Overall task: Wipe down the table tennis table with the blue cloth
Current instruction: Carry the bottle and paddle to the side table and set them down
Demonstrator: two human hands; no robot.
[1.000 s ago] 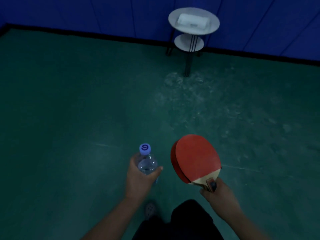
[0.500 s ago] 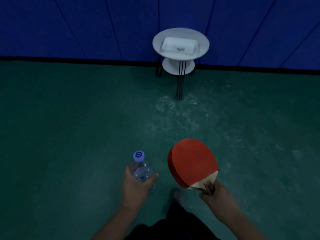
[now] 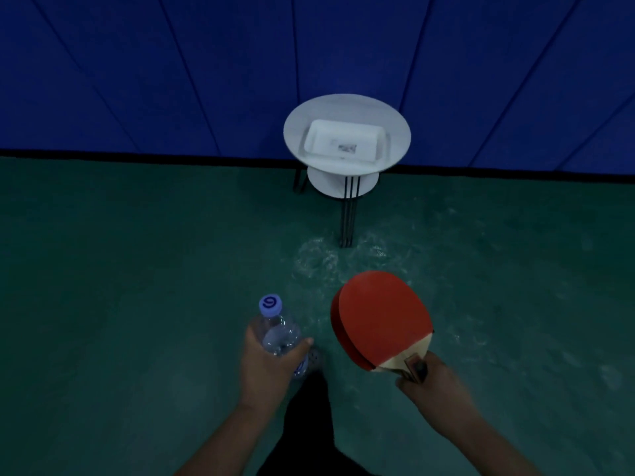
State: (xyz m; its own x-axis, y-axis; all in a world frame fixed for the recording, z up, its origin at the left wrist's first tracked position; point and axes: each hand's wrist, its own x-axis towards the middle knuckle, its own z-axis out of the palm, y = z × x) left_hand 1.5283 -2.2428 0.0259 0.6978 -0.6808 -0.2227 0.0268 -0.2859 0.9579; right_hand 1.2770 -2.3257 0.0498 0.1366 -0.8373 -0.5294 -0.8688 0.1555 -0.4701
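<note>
My left hand [image 3: 266,367] grips a clear plastic water bottle [image 3: 278,333] with a blue cap, held upright over the green floor. My right hand [image 3: 434,381] holds red table tennis paddles [image 3: 381,319] by their wooden handles; two blades seem stacked. Neither the table tennis table nor a blue cloth is in view.
A small round white side table [image 3: 347,132] with a lower shelf and black legs stands ahead against the blue padded wall [image 3: 171,63]. A white rectangular tray [image 3: 345,142] lies on its top. The green floor [image 3: 120,269] is scuffed white near the table's legs.
The side table has come nearer and lower in the view as I walk toward it. Both hands keep their hold on the bottle and the paddles.
</note>
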